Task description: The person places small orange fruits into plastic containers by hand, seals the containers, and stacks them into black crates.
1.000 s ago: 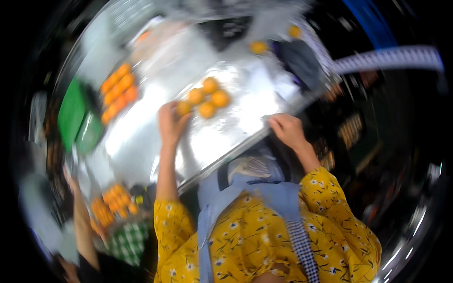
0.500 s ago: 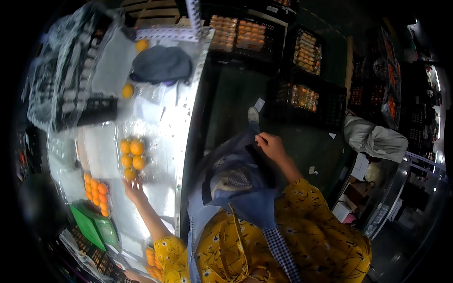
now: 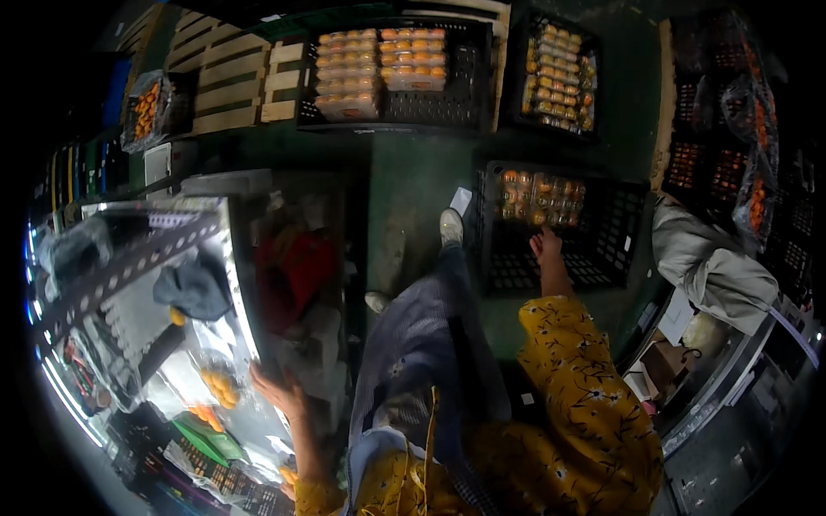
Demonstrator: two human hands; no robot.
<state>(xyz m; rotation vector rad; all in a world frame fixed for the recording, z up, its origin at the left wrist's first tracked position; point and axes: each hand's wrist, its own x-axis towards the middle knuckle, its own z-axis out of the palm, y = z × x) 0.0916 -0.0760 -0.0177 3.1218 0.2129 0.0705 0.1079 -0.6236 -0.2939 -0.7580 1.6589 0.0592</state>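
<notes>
My left hand [image 3: 280, 391] is beside the edge of the bright worktable [image 3: 245, 322], fingers stretched out and holding nothing. On the table near it sits a pack of oranges [image 3: 219, 387]. My right hand [image 3: 545, 248] reaches over a black plastic crate [image 3: 568, 262] on the floor, its fingers loosely bent and apart, with nothing seen in them. Clear packs of orange fruit [image 3: 538, 198] fill the left back part of that crate, just beyond my fingertips. Whether the fingertips touch a pack I cannot tell.
Beyond stand a black crate with stacked fruit packs [image 3: 344, 73] and another filled crate [image 3: 557, 77]. Wooden pallets [image 3: 219, 73] lie at the far left. A grey cloth cap [image 3: 194, 288] rests on the table. Grey sheeting [image 3: 714, 267] covers something at the right.
The view has swung away from the table toward the floor crates. My left hand has moved away from the pack of oranges. My right hand has reached out over the near crate.
</notes>
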